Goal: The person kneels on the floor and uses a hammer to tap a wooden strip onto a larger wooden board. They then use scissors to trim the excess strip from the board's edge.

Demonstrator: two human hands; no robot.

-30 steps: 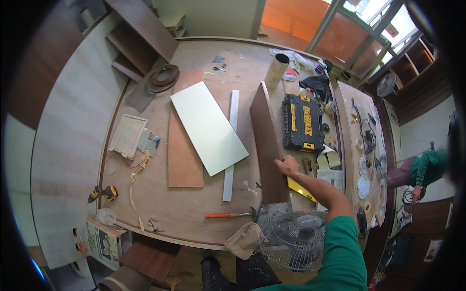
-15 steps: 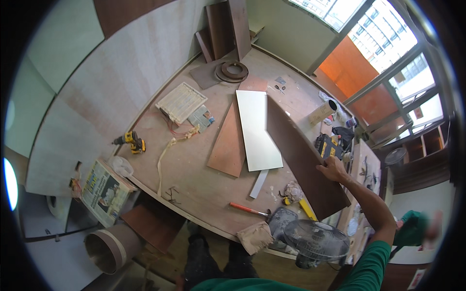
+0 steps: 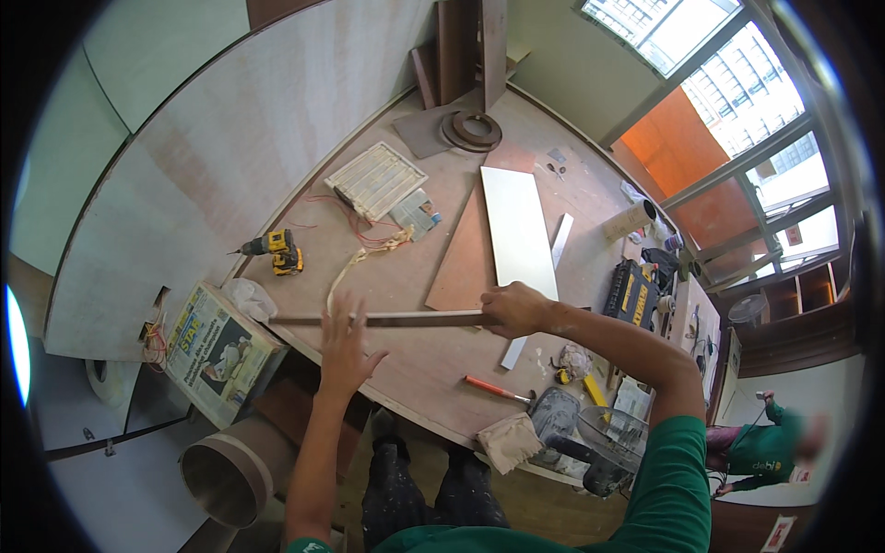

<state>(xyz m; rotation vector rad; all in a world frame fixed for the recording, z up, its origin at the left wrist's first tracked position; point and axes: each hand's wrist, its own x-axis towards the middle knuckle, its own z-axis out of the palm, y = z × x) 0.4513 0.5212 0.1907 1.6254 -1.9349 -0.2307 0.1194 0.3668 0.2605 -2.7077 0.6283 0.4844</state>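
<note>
The step in hand appears to be turning or steadying a long brown board [image 3: 415, 320], seen nearly edge-on in front of the person, across the near part of the table [image 3: 415, 369]. The right grip [image 3: 518, 309] is clenched on the board's right end. The left grip [image 3: 343, 348] is released, fingers spread and blurred, overlapping the board toward its left end; whether it touches cannot be told. The next move seems to call for a firm second hold there.

On the table, a white panel [image 3: 518, 226] lies over a reddish-brown sheet [image 3: 461, 267], with a drill [image 3: 281, 249] to the left and an orange-handled hammer [image 3: 496, 387] near the front edge. Beyond are tall windows [image 3: 737, 78]; at right, a co-worker in green [image 3: 761, 442] stands apart.
</note>
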